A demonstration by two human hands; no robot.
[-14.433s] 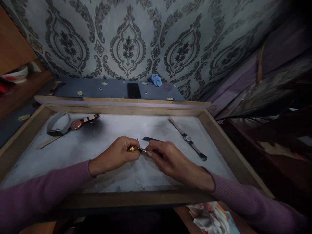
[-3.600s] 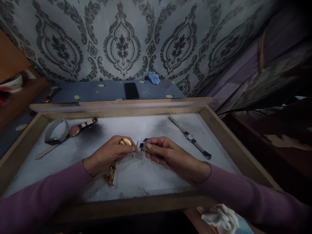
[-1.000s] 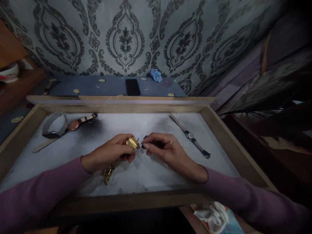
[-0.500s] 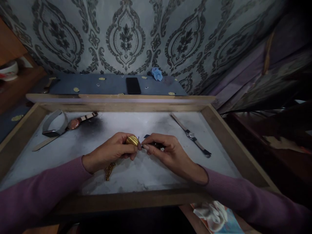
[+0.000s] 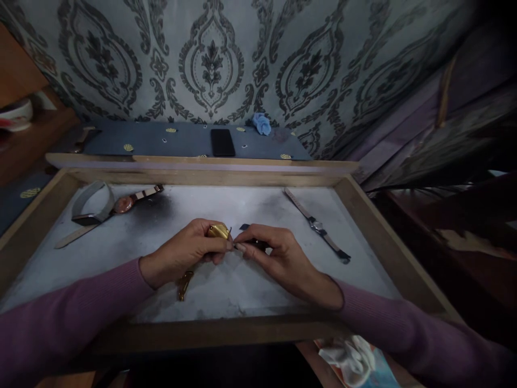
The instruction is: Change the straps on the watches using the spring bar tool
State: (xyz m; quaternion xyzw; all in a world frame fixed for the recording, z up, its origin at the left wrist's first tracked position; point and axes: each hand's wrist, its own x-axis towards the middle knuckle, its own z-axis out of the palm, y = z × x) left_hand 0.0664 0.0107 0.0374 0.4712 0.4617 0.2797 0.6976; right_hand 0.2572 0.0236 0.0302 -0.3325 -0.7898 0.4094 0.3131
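Note:
Above the white floor of a wooden tray (image 5: 242,178), my left hand (image 5: 194,245) is closed on a gold watch case (image 5: 219,231), its shiny face turned up. Part of a gold bracelet (image 5: 184,285) hangs below that hand. My right hand (image 5: 278,248) pinches a thin dark tool (image 5: 260,244), its tip at the right edge of the case, close to my left fingertips. What the tip touches is too small to tell. A small dark blue piece (image 5: 244,227) shows just behind my right fingers.
At the tray's left lie a grey-banded watch (image 5: 93,202) and a watch with a reddish dial (image 5: 123,204). Another strap watch (image 5: 317,225) lies at the right. Behind the tray are a black phone (image 5: 222,143) and a crumpled blue cloth (image 5: 262,124).
The view has shifted slightly. My right fingertips have come a little closer to my left fingers and the gold case. Both holds are unchanged.

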